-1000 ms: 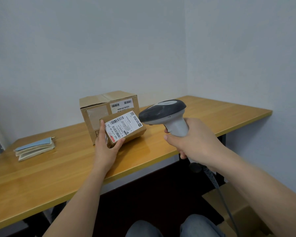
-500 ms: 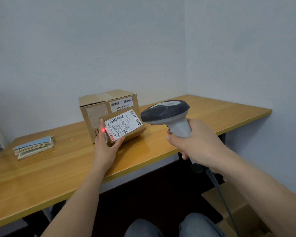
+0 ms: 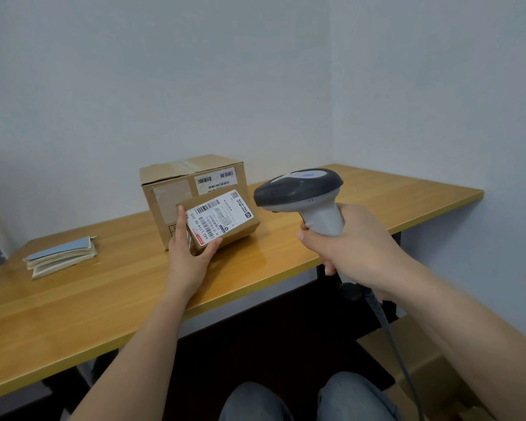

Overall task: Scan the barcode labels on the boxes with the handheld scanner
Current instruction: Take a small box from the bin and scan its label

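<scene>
1. Parcel (image 3: 222, 221): small brown box, tilted up on the surface (image 3: 134, 287), near edge lifted, leaning just in front of the big box (image 3: 176, 189). Label (image 3: 219, 218) faces the scanner.
2. Left hand (image 3: 192, 253): fingers clamped on the parcel's lower left corner, thumb on the near edge, index along the left side. Clear of the barcodes.
3. Right hand (image 3: 349, 247): fingers wrapped round the scanner (image 3: 301, 196) handle, head aimed left at the label. No red beam visible on it.
4. Handling, my read: parcel looks light and stiff, one hand props it fine. Hold by edges, keep label flat and uncovered.
5. Big box: taped shut, contents hidden. Own label (image 3: 214, 179) on its front face, partly behind the parcel.
6. Paper stack (image 3: 63, 258) at left, well apart.
</scene>
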`<state>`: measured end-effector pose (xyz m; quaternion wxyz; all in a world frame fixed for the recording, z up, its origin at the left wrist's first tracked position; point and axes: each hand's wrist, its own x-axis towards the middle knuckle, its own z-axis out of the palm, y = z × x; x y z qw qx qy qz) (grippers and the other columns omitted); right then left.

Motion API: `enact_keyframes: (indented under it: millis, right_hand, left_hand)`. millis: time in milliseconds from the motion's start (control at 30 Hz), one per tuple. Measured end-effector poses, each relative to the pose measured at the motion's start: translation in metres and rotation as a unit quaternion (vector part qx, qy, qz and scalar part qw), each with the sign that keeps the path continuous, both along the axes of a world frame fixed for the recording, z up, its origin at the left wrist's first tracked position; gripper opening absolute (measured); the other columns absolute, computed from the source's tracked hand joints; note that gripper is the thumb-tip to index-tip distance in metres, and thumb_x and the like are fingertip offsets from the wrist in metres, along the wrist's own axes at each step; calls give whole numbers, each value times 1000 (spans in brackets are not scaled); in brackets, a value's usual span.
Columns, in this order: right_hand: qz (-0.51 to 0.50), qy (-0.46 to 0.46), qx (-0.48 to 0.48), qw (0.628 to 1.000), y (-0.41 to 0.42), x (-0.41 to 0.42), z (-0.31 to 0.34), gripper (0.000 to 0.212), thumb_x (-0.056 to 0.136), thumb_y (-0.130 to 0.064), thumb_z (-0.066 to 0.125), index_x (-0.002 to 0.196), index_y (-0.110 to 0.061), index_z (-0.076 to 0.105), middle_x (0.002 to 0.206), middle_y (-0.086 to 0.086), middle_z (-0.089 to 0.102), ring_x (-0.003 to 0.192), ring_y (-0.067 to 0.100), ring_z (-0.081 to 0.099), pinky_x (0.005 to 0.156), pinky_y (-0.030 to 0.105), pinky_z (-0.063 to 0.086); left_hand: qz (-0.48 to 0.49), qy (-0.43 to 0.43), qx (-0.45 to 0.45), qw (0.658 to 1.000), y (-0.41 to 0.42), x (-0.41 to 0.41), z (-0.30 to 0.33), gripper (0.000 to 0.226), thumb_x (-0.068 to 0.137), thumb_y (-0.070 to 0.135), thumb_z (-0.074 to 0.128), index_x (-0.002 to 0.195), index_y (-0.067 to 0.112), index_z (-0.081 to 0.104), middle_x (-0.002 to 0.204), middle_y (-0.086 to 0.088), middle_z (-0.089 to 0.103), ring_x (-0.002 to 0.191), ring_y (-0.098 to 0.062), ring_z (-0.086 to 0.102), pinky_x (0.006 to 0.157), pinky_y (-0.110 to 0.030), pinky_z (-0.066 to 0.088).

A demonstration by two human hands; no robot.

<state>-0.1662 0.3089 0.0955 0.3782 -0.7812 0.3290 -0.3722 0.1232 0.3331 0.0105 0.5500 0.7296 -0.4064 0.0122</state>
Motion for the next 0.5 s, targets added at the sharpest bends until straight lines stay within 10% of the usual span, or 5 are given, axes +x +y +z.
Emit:
enact_keyframes:
  millis: [500]
  right_hand:
    - [2,-1,-7,1000,-6,4,-1,15,87,-22,64,97,-12,59,61,1,54,44,13,54,55,32,52]
  left_hand:
    - [5,7,5,1000,2,-4,2,100,81,36,74,148,51,1,152,-4,32,138,-23,33,112,-46,28]
